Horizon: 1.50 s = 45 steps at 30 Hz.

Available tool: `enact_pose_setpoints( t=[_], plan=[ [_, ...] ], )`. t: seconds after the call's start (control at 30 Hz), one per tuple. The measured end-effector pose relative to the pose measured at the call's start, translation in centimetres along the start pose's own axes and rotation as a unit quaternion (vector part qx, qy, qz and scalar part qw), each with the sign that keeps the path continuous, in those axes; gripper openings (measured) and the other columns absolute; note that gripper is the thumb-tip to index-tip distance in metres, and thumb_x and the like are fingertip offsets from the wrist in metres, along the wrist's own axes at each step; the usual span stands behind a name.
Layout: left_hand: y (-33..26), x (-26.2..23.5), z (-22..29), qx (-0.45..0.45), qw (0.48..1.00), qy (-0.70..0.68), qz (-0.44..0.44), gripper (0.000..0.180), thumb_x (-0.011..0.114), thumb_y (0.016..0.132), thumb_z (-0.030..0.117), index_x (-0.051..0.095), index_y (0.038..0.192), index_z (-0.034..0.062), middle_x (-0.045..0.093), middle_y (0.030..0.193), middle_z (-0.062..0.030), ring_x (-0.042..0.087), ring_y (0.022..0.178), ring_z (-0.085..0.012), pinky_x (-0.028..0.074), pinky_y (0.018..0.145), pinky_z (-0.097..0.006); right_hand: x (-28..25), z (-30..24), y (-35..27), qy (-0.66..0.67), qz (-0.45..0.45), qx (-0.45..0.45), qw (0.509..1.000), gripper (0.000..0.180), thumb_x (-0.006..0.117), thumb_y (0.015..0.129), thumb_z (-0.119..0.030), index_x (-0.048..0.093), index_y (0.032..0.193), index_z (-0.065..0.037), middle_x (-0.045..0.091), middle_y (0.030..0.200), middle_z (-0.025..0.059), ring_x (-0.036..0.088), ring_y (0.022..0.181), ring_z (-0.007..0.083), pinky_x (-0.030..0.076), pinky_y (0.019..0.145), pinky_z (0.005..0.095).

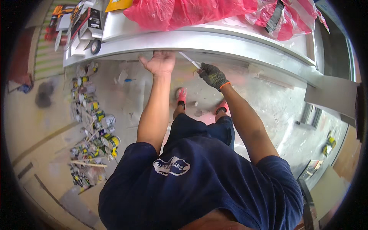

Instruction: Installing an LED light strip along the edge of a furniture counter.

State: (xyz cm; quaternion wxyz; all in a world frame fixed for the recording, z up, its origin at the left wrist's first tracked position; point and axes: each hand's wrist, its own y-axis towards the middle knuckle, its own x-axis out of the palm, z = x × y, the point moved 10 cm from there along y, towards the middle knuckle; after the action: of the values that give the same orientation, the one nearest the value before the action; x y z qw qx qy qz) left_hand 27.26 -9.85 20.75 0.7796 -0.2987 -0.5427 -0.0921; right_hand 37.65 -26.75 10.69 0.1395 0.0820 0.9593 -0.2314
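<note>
My left hand [160,63] is bare, with its palm turned up and its thumb stretched out to the side. It reaches under the near edge of a long white panel [184,41]; that edge hides its fingertips. A dark knitted work glove with an orange cuff covers my right hand [213,76]. Its fingers are closed round the near end of a thin white strip [187,58]. The strip slants up and left to the panel's edge, where its far end goes out of sight; I cannot make out its exact kind.
Pink plastic bags [191,13] lie on the panel. At its left end are a small box [87,23] and a black roll [96,46]. Many paint cans [109,140] crowd the floor at left. A board [332,94] juts out at right.
</note>
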Motion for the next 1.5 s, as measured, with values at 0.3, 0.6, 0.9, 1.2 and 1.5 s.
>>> enact_pose_setpoints(
  t=[0.3, 0.6, 0.9, 1.2, 1.5],
  plan=[
    [-2.5, 1.3, -0.3, 0.091, 0.991, 0.022, 0.099, 0.097, 0.026, 0.085, 0.078, 0.041, 0.136, -0.0032, 0.043, 0.140, -0.0204, 0.037, 0.132, -0.0311, 0.027, 0.110, -0.049, -1.6, -0.9, 0.1, -0.008, -0.002, -0.077, 0.997, 0.032, 0.061, 0.087, -0.034, 0.056, 0.101, -0.005, 0.068, 0.095, 0.0168, 0.064, 0.093, 0.0345, 0.048, 0.082, 0.0433],
    [-2.3, 0.5, 0.0, 0.098, 0.989, -0.040, 0.099, 0.095, 0.032, 0.088, 0.072, 0.028, 0.143, -0.0049, 0.033, 0.147, -0.0197, 0.030, 0.137, -0.0317, 0.024, 0.113, -0.050, -2.6, -0.5, -3.7, -0.049, 0.010, -0.043, 0.998, 0.070, 0.063, 0.084, -0.032, 0.035, 0.144, -0.008, 0.067, 0.108, 0.0195, 0.060, 0.111, 0.0341, 0.043, 0.099, 0.0411],
    [-1.1, 1.0, 0.2, 0.068, 0.993, 0.012, 0.095, 0.086, 0.040, 0.086, 0.068, 0.038, 0.135, -0.0032, 0.044, 0.137, -0.0174, 0.041, 0.128, -0.0311, 0.032, 0.109, -0.052, -5.4, 19.2, -20.6, -0.119, 0.040, 0.136, 0.983, 0.061, 0.064, 0.084, -0.029, 0.044, 0.137, -0.006, 0.070, 0.097, 0.0178, 0.062, 0.107, 0.0327, 0.044, 0.098, 0.0403],
    [-0.8, 0.4, 0.4, 0.032, 0.997, -0.027, 0.064, 0.082, 0.042, 0.087, 0.067, 0.041, 0.134, -0.0007, 0.044, 0.136, -0.0177, 0.043, 0.124, -0.0318, 0.032, 0.107, -0.050, -0.5, 22.7, -35.0, -0.123, 0.070, 0.266, 0.954, 0.055, 0.066, 0.084, -0.027, 0.049, 0.131, -0.003, 0.071, 0.085, 0.0170, 0.068, 0.093, 0.0322, 0.050, 0.086, 0.0410],
    [-5.4, -4.7, 1.6, -0.109, 0.979, 0.174, -0.008, 0.089, 0.034, 0.087, 0.073, 0.032, 0.144, 0.0053, 0.031, 0.150, -0.0181, 0.034, 0.135, -0.0344, 0.023, 0.114, -0.053, 12.3, 16.0, -39.8, 0.225, 0.055, 0.386, 0.893, 0.081, 0.052, 0.089, -0.061, 0.037, 0.144, -0.004, 0.055, 0.129, 0.0231, 0.056, 0.119, 0.0332, 0.045, 0.096, 0.0390]
  ],
)
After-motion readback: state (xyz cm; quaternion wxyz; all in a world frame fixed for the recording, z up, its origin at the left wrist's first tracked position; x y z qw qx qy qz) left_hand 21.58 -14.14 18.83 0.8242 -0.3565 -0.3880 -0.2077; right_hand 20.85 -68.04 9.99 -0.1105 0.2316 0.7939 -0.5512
